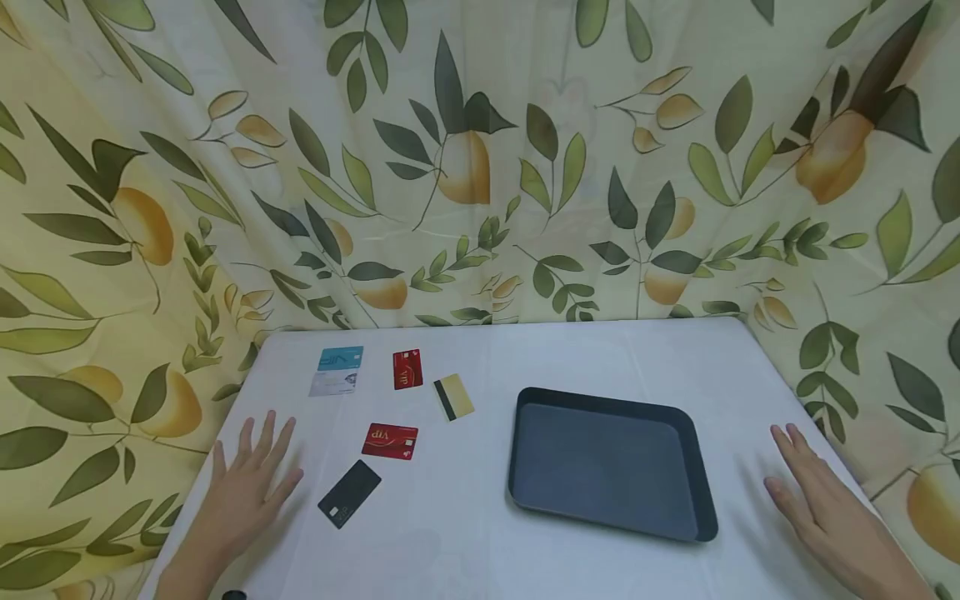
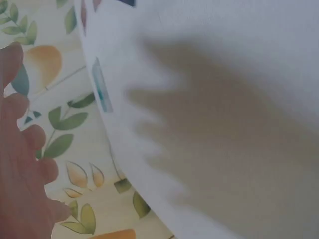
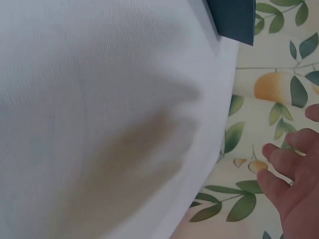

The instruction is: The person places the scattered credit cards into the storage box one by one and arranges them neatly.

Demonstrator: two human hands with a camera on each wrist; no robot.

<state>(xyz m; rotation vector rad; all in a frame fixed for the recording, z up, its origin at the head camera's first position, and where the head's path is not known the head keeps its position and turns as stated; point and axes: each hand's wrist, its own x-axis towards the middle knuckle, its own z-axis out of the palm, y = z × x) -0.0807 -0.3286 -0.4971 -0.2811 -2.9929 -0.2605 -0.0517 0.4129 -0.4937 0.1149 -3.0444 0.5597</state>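
On the white cloth-covered desk (image 1: 480, 550), both hands hover flat and hold nothing. The left hand (image 1: 251, 483) is at about 8 o'clock of the desk, its fingers (image 1: 266, 433) straight and spread wide; the right hand (image 1: 821, 496) is at about 4 o'clock, also with straight, relaxed fingers (image 1: 791, 442). In both wrist views only the shadow of each hand falls on the cloth, so I judge that the palms are a little above the surface, not pressing on it.

Six plastic cards lie in a loose group on the left half of the desk. The black card (image 1: 349, 493) is just beside the left hand, at its 3 o'clock. The red card with gold lettering (image 1: 390, 441) lies a little further, at about 1 o'clock from that hand. Towards 12 o'clock are the smaller red card (image 1: 407, 369), the pale yellow card with a black stripe (image 1: 453, 397), the teal card (image 1: 341, 358) and the white-grey card (image 1: 333, 382), which touches the teal one. The dark rectangular tray (image 1: 525, 417) stands right of centre, near the right hand, and nothing lies in it.

As I judge it, this is a starting pose: no card is touched, the tray is empty. If the cards go into the tray, the next move calls for the left hand to reach the black card, the nearest one. Because a card lies flat on cloth, the fingers must pinch its edge or slide it first to lift it.
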